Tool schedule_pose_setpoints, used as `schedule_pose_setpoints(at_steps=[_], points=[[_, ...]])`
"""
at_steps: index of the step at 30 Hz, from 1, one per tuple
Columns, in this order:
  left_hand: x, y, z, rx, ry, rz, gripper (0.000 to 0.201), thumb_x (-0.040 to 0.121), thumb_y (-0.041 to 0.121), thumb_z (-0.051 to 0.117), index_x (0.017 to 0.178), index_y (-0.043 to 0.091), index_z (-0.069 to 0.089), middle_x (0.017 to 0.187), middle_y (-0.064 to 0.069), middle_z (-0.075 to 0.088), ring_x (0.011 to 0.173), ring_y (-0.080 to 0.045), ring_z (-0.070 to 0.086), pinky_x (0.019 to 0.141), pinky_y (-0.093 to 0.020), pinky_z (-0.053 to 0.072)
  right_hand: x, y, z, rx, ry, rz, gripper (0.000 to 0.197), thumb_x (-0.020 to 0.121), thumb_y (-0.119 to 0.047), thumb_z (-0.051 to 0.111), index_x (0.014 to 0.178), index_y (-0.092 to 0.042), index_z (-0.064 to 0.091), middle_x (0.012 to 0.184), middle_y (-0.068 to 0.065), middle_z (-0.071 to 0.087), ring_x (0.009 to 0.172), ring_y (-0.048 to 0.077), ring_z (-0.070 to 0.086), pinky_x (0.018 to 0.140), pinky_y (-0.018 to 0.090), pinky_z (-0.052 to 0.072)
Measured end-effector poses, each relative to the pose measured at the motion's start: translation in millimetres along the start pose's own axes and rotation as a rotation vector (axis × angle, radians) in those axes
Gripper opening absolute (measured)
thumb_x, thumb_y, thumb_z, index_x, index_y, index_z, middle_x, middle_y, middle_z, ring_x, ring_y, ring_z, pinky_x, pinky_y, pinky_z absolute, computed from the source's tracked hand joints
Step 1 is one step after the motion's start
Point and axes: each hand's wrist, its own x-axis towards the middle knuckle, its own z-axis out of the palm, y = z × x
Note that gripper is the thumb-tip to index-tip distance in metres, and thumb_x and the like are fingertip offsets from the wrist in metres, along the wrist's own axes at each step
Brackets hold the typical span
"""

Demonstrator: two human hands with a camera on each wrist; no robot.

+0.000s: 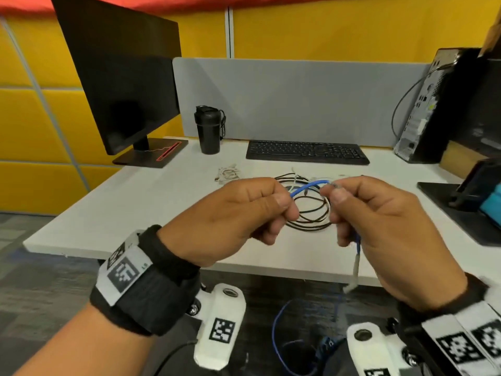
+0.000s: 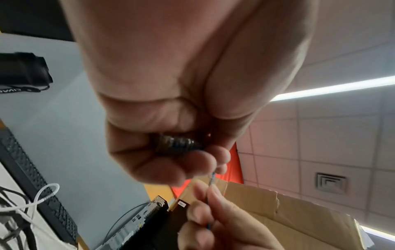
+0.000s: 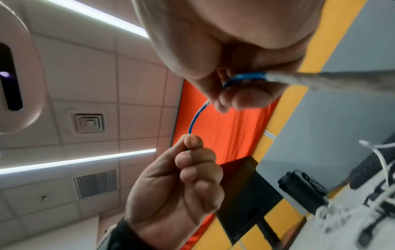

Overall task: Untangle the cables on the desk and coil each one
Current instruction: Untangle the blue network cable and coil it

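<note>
A thin blue cable arcs between my two hands above the front of the white desk. My left hand pinches it between thumb and forefinger. My right hand pinches it a short way along, and the clear-booted plug end hangs below that hand. More blue cable loops down toward the floor. In the right wrist view the blue cable runs from my right hand to the left hand. A tangle of black and white cables lies on the desk behind my hands.
A small white bundled cable lies left of the tangle. A keyboard, black bottle and monitor stand at the back, a computer tower at the back right, and a black stand at the right edge.
</note>
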Motion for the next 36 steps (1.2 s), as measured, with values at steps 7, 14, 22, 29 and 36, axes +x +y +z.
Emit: schedule_pose_setpoints(at_steps=[7,14,22,29,36], points=[[-4,5,10,-0.205,-0.066,-0.059,0.031,0.097,0.028,0.044,0.092,0.013,0.071,0.068,-0.001,0.055,0.059,-0.013,0.044,0.057,-0.026,0.038,7,7,-5,0.079,0.091,-0.013,0.017,0.087,-0.030,0.065,0.098,-0.025,0.077,0.065,-0.004,0.061,0.049,0.007,0.042,0.044,0.020,0.034],[-5,10,25,-0.473,-0.158,-0.191,0.021,0.091,0.019,0.051,0.083,0.008,0.066,0.067,-0.008,0.055,0.052,-0.011,0.042,0.045,-0.019,0.035,8,22,3,-0.098,0.258,-0.053,0.006,0.089,-0.028,0.071,0.084,-0.027,0.074,0.062,-0.013,0.064,0.052,0.002,0.051,0.052,0.015,0.038],[-4,10,32,-0.463,-0.112,-0.108,0.023,0.096,0.025,0.050,0.081,0.014,0.064,0.065,-0.002,0.052,0.053,-0.010,0.041,0.046,-0.019,0.037,9,19,1,-0.240,0.293,-0.086,0.011,0.088,-0.034,0.069,0.078,-0.030,0.070,0.067,-0.007,0.066,0.059,0.005,0.055,0.055,0.017,0.045],[10,-5,25,-0.603,0.202,0.122,0.027,0.098,0.023,0.048,0.094,0.017,0.075,0.083,-0.004,0.069,0.072,-0.015,0.065,0.065,-0.024,0.054,-18,25,37,-0.435,-0.279,-0.031,0.020,0.098,-0.028,0.055,0.111,-0.033,0.070,0.072,-0.011,0.065,0.072,0.002,0.061,0.068,0.015,0.047],[16,-30,12,0.081,0.307,0.221,0.026,0.104,0.015,0.040,0.108,0.010,0.065,0.096,-0.007,0.075,0.091,-0.018,0.073,0.080,-0.025,0.057,-25,-16,30,-0.578,-0.479,-0.050,0.023,0.097,-0.042,0.052,0.099,-0.025,0.067,0.067,-0.010,0.058,0.067,-0.001,0.055,0.062,0.016,0.043]])
